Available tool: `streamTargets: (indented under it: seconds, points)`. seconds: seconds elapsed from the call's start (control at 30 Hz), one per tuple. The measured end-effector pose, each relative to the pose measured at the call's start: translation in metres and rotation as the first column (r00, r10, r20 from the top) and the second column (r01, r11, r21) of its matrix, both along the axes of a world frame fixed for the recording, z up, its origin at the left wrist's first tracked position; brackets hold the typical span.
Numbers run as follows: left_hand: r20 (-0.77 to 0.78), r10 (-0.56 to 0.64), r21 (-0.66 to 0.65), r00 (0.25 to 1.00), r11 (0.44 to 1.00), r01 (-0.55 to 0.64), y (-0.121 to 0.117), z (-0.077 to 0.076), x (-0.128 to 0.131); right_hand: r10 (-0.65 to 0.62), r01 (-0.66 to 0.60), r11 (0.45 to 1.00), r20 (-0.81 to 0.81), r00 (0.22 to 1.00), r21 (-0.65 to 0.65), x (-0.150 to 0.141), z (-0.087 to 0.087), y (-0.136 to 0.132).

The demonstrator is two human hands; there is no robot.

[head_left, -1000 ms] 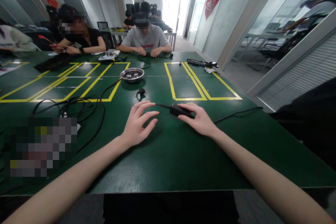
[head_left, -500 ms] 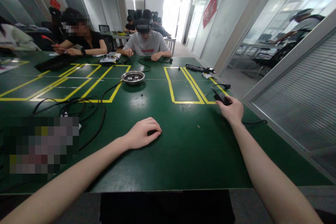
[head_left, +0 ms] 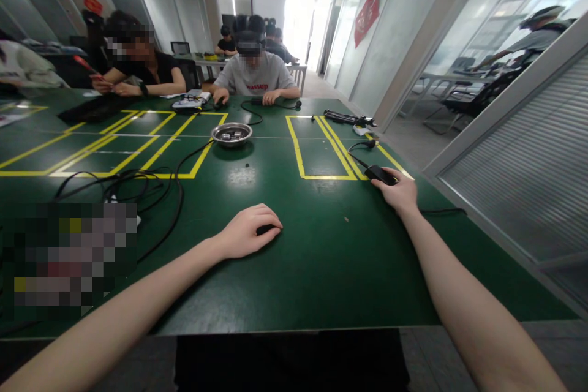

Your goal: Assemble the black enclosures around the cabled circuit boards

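Note:
In my right hand point(head_left: 399, 190), held at the right side of the table, is a black power adapter point(head_left: 377, 174), gripped between thumb and fingers. A thin cord runs from its far end to a black plug point(head_left: 369, 143) lying on the tabletop; another black cord point(head_left: 445, 211) trails out to the right behind the hand. My left hand point(head_left: 250, 229) rests on the green table point(head_left: 312, 269) with its fingers curled and the thumb close to the fingertips. Only a dark hollow shows between them, with no object visible in it.
A metal bowl point(head_left: 231, 135) with small metal pieces stands ahead. Coiled black cables point(head_left: 133, 184) lie left, beside a blurred-out patch. Yellow tape point(head_left: 301, 159) marks the table. A folded black tripod point(head_left: 346, 118) lies far right. A person point(head_left: 255, 73) sits opposite, another point(head_left: 151, 67) further left.
My right hand has moved slightly left with the power adapter, and the plug and its cord have shifted left too. My left hand has stayed in place.

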State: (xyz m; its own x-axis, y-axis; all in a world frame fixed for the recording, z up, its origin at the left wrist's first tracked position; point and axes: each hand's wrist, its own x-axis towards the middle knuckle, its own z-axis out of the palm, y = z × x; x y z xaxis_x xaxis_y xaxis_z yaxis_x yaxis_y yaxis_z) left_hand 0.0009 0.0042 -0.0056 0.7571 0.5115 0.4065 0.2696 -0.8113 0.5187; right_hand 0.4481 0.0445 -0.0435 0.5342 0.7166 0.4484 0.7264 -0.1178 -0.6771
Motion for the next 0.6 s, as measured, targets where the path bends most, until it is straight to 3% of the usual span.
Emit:
streamTargets:
  seconds: [0.2, 0.6]
  points:
    - [0.011, 0.003, 0.02, 1.0, 1.0, -0.003, -0.001, 0.002, 0.0, -0.168, 0.169, 0.985, -0.041, 0.985, 0.019, -0.004, 0.003, -0.002]
    - [0.002, -0.009, 0.03, 1.0, 1.0, 0.009, 0.0, 0.0, 0.0, -0.174, 0.187, 0.978, -0.137, 0.975, 0.089, 0.014, -0.009, 0.006]
